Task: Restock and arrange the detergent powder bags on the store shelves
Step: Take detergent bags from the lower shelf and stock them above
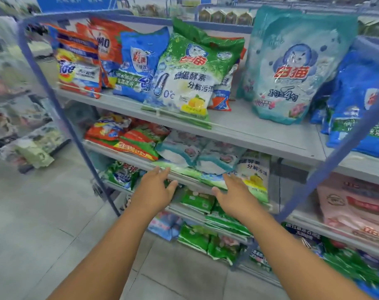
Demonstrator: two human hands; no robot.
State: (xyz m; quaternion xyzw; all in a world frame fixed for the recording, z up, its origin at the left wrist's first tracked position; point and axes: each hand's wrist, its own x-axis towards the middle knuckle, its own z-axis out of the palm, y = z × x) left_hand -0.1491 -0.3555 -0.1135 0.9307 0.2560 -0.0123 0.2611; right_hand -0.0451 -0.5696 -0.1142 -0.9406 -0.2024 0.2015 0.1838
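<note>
Detergent powder bags fill a blue-framed shelf unit. On the top shelf (238, 128) stand an orange bag (80, 68), a blue bag (138, 63), a green-and-white bag (184, 79) leaning forward over the shelf edge, and a tall teal bag (292, 66). On the middle shelf lie white-and-teal bags (197, 154) and red-green bags (132, 137). My left hand (155, 187) and my right hand (236, 195) reach out side by side, fingers straight, just in front of the middle shelf's edge, holding nothing.
Lower shelves hold green bags (197, 200) and a blue bag (164, 226). Blue bags (361, 100) and pink packs (355, 208) fill the neighbouring unit at the right. The blue frame posts (60, 109) stand at the left and right. Grey tiled floor (43, 213) lies to the left.
</note>
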